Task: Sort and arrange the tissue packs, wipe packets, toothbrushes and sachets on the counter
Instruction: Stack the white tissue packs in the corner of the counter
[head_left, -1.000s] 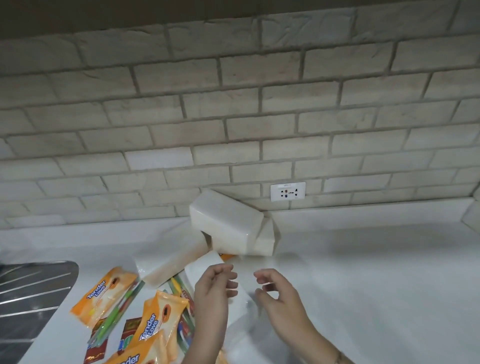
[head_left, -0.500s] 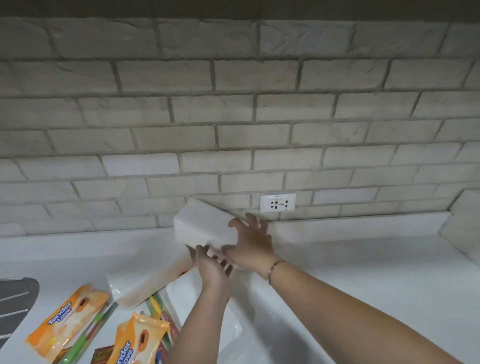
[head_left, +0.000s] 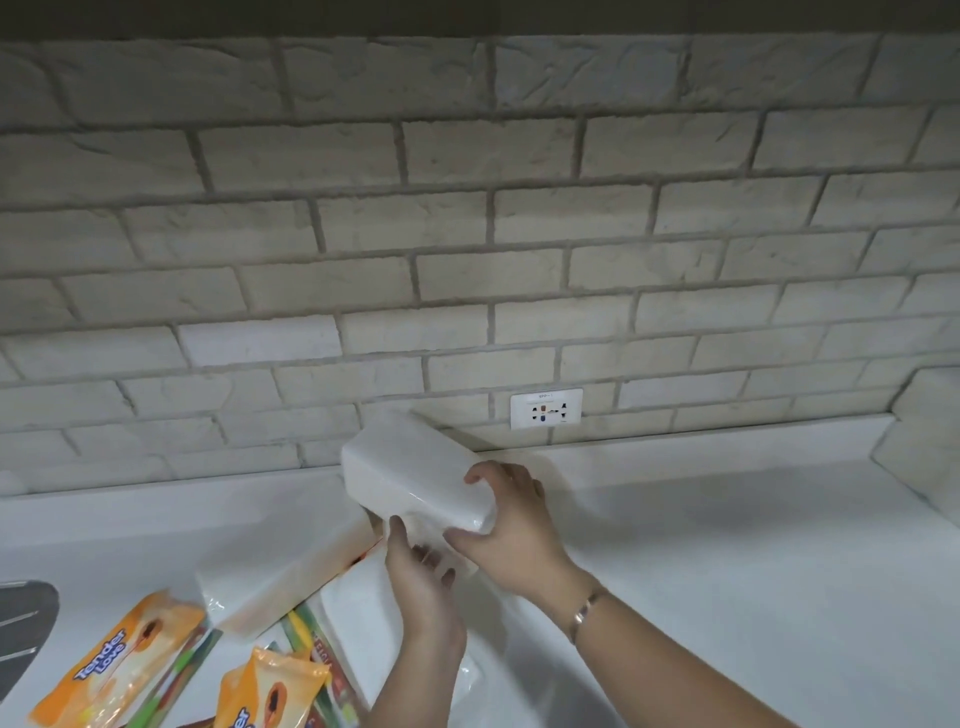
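Note:
My right hand grips the right end of a white tissue pack, tilted up against the brick wall at the counter's back. Just below it my left hand pinches a second white pack, mostly hidden under the first. Another tissue pack lies slanted to the left, and a flat white pack lies beside my left forearm. Two orange wipe packets sit at the lower left. Green and yellow toothbrushes lie between the packs, with reddish sachets partly covered.
The white counter stretches right to a corner of the brick wall. A wall socket sits just above the backsplash ledge. The steel sink drainer shows at the left edge.
Both hands reached from the near pile to the back of the counter. My right hand went from resting spread on the top tissue pack to gripping its end; my left hand took hold beneath it.

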